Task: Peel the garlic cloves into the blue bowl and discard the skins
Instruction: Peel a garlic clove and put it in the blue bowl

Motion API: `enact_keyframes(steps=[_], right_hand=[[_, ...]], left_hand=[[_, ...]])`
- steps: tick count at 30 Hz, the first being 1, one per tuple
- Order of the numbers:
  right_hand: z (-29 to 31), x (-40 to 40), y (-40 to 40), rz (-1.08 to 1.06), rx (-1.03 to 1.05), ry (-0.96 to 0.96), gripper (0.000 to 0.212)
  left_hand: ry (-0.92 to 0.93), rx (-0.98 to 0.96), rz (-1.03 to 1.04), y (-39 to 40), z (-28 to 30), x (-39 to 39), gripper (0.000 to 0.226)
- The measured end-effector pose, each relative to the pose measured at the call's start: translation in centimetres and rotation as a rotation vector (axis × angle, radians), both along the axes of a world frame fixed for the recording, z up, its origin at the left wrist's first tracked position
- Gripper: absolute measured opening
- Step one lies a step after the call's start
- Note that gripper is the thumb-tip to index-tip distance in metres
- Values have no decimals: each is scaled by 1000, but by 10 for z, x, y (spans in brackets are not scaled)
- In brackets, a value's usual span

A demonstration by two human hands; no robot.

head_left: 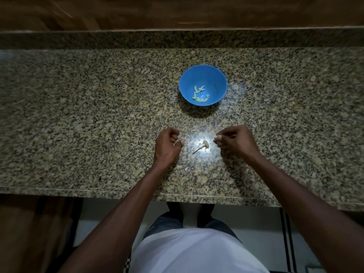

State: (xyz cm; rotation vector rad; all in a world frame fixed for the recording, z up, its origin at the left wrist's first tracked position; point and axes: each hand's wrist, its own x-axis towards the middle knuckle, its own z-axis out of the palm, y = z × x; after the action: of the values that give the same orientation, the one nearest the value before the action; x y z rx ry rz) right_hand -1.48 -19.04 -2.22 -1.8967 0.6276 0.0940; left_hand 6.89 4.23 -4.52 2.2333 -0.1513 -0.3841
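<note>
Two hands hover low over the granite desk in my view. My left hand has its fingers curled in, and I can't tell whether they hold anything. My right hand pinches something small and pale at its fingertips; I can't make out what. Between the two sets of fingers, touching neither, lies a garlic skin scrap in a bright glare. Beyond the fingers, well apart, sits the blue bowl with peeled garlic cloves inside.
</note>
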Motion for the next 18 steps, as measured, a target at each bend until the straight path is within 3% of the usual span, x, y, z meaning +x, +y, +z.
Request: enact_keyframes(steps=[2, 5, 11, 18], right_hand=[[3, -10, -1, -130, 265, -19, 13], [10, -19, 6, -176, 448, -35, 15], [18, -22, 28, -120, 518, -39, 16], [21, -20, 37, -168, 584, -10, 20]], left_hand=[[4, -29, 22, -3, 3, -4, 24], [22, -133, 1, -13, 14, -16, 17], [122, -359, -167, -34, 33, -30, 23], [138, -354, -99, -34, 30, -27, 11]])
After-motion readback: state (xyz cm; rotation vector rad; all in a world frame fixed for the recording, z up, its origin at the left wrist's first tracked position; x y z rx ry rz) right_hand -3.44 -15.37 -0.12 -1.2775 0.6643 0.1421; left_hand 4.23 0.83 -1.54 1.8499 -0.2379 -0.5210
